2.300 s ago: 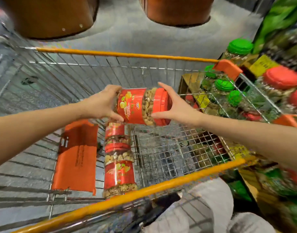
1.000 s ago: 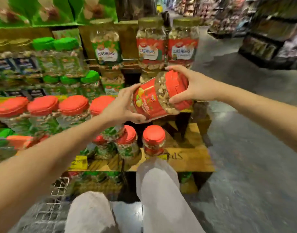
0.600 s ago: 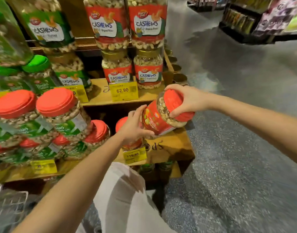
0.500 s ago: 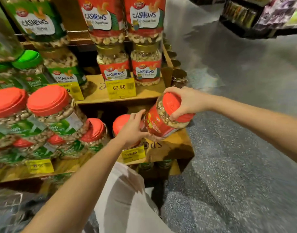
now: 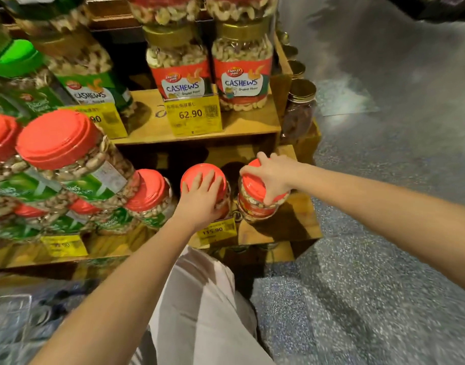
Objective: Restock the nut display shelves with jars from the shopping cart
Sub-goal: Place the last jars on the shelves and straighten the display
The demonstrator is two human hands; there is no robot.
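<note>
Our left hand point(image 5: 202, 200) lies flat with fingers straight on the red lid of the neighbouring jar point(image 5: 190, 173), holding nothing, likely just steadying it. Just to its right, our right hand point(image 5: 273, 177) is clawed down over the lid of the red-labelled nut jar point(image 5: 255, 204), with fingers and thumb curled round the lid rim. That jar sits at the right end of the lower shelf point(image 5: 286, 227), just beside the neighbouring jar. We can't tell whether its base is fully down or whether the two jars touch.

Handling, as we judge it:
- The jar is packed full of nuts, so it is fairly heavy for one hand.
- The wall looks like rigid clear plastic: stiff, smooth, a bit slippery and not very fragile.
- The ridged lid is the handiest top grip for lowering, provided it is screwed tight.
- For carrying, we'd take the body in two hands, around the label band.
- The open shelf end is close on the right, so set the base flat and nudge it inward.

Looks:
- It is a squat round jar with a wide orange-red screw lid.
- A band of pale nuts shows through the clear wall under the lid.
- Below that is a red wrap label, with more nuts visible at the bottom.
- The print on the label is too small to read.
</note>
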